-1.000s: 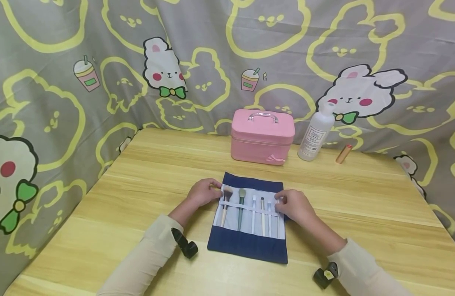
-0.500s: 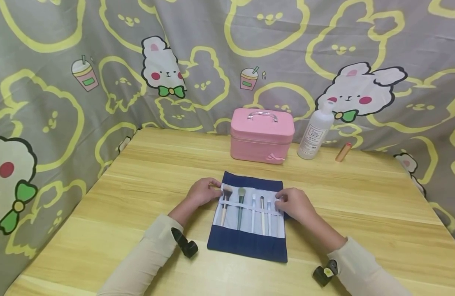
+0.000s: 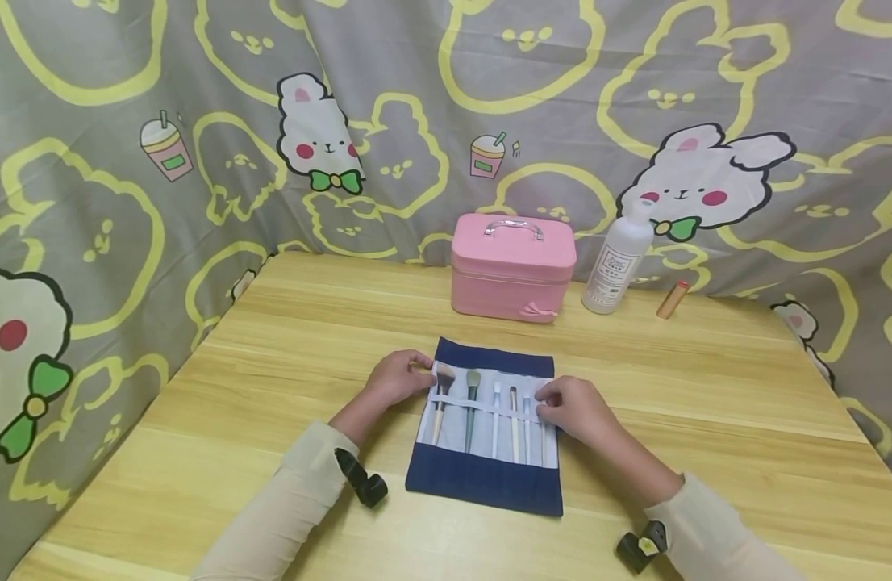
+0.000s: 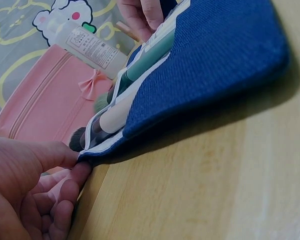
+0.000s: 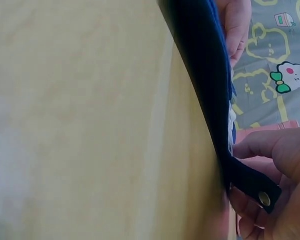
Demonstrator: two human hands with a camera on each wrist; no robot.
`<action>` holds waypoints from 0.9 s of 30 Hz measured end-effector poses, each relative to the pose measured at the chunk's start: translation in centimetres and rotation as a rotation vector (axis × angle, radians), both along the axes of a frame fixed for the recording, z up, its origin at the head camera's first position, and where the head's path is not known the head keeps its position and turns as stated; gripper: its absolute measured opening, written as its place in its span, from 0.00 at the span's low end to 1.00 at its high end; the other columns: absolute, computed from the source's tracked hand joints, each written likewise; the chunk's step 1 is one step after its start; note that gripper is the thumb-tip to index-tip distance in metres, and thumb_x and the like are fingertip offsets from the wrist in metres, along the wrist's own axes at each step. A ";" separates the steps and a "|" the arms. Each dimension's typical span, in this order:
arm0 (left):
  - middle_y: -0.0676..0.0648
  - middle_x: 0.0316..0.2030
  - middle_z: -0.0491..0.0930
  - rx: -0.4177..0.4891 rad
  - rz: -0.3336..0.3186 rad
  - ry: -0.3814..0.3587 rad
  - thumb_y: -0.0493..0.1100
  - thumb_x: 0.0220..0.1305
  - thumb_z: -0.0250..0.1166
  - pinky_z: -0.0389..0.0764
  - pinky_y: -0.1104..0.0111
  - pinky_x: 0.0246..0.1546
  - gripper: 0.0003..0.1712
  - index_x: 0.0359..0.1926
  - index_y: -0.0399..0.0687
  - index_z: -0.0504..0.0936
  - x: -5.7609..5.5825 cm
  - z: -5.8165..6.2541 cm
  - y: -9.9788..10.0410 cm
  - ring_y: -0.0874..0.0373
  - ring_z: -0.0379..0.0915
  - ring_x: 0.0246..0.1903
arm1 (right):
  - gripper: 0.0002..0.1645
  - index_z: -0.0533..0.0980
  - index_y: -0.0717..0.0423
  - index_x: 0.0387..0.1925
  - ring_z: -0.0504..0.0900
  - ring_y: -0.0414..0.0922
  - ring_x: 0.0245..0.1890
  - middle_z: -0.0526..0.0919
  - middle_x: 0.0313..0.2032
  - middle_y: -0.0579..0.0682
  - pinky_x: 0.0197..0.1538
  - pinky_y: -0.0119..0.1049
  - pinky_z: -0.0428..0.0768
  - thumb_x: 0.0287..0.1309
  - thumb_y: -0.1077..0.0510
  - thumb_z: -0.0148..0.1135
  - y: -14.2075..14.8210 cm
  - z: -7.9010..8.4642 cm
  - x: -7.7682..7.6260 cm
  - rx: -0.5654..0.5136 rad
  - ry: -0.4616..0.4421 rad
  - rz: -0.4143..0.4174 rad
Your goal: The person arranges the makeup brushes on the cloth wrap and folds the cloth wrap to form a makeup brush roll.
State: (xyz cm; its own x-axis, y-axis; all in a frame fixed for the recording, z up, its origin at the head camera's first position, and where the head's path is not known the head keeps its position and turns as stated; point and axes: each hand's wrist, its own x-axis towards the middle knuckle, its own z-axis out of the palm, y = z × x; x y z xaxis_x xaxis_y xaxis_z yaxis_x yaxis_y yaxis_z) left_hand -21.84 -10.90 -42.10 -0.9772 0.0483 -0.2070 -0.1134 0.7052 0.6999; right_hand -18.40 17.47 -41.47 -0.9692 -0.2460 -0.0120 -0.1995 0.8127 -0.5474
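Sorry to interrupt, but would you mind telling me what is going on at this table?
A navy brush roll lies spread open on the wooden table, makeup brushes inside. A person's left hand pinches its left edge and the right hand its right edge, by the snap tab. Beyond the roll stand a closed pink vanity case and a labelled bottle.

6 brushes [image 3: 471, 421], 1 roll [image 3: 485, 484], 2 hands [image 3: 398, 378]
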 end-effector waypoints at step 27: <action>0.48 0.24 0.76 0.040 -0.138 0.027 0.35 0.63 0.55 0.72 0.68 0.23 0.23 0.60 0.45 0.67 -0.2 1.1 -0.2 0.57 0.72 0.22 | 0.16 0.81 0.56 0.40 0.71 0.37 0.29 0.75 0.29 0.43 0.33 0.34 0.73 0.49 0.54 0.65 -4.8 2.4 10.0 0.190 0.292 0.379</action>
State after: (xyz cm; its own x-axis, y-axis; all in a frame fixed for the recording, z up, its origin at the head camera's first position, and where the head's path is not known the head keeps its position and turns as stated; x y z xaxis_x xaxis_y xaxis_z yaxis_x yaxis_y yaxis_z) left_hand -22.00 -11.11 -41.05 -0.9658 0.1901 -0.1762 0.0017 0.6844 0.7291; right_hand -8.41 12.68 -39.12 -0.7820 -0.6005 0.1669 -0.6218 0.7333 -0.2751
